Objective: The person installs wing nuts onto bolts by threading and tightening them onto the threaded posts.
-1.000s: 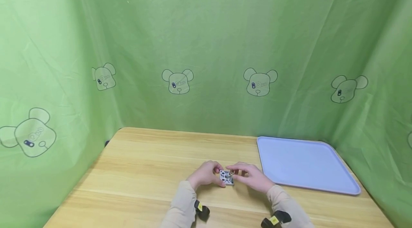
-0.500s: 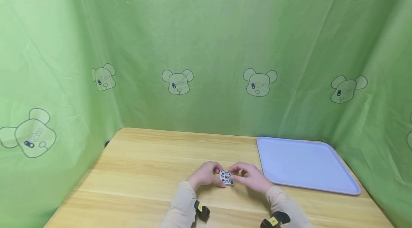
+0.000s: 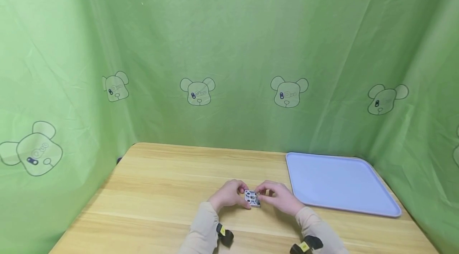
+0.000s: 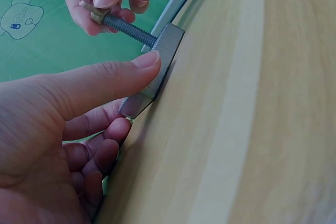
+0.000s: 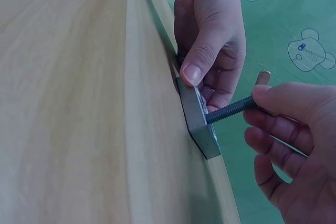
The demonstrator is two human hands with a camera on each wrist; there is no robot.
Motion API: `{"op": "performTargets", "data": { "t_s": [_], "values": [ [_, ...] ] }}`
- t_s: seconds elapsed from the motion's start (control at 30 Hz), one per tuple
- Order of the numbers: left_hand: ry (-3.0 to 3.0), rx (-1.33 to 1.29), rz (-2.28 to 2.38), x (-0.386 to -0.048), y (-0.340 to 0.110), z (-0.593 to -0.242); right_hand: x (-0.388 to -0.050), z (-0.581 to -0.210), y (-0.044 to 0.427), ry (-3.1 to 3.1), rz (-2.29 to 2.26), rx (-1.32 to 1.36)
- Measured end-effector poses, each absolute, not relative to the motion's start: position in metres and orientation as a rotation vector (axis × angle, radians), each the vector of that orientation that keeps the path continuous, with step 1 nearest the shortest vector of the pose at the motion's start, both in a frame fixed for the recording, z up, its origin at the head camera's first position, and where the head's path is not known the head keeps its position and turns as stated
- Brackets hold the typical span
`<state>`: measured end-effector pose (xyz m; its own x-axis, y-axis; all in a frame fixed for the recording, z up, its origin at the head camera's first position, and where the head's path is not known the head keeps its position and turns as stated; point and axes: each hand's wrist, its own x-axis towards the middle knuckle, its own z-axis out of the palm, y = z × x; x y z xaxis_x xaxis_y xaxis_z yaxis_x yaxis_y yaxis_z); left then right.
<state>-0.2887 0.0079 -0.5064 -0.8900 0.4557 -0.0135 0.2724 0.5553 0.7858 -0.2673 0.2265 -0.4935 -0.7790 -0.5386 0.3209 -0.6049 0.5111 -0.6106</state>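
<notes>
A small square metal block [image 3: 252, 198] with round holes lies flat on the wooden table between the two hands. My left hand [image 3: 228, 195] grips its left side, the thumb [image 4: 128, 74] along the near edge and the fingers at the far edge. Out of the block's right part stands a threaded bolt [image 4: 130, 29], upright from its face. A brass-coloured wing nut [image 4: 98, 15] sits near the bolt's free end. My right hand [image 3: 281, 197] pinches this wing nut between thumb and fingers, partly covering it. In the right wrist view one wing [image 5: 263, 77] shows above the thumb.
A light blue tray [image 3: 340, 182] lies at the table's right rear, beyond my right hand. The wooden table [image 3: 172, 178] extends around both hands. Green printed curtains [image 3: 236, 46] enclose the back and sides.
My right thumb and fingers have shifted slightly around the wing nut. The left hand and the metal block have stayed in place.
</notes>
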Motion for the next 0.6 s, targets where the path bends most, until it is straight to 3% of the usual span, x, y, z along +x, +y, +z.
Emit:
{"op": "performTargets", "data": {
  "t_s": [0.6],
  "values": [
    [2.573, 0.624, 1.241, -0.2875, 0.007, -0.5054, -0.2622, -0.4922, 0.2169, -2.688, 1.009, 0.777]
  ]
}}
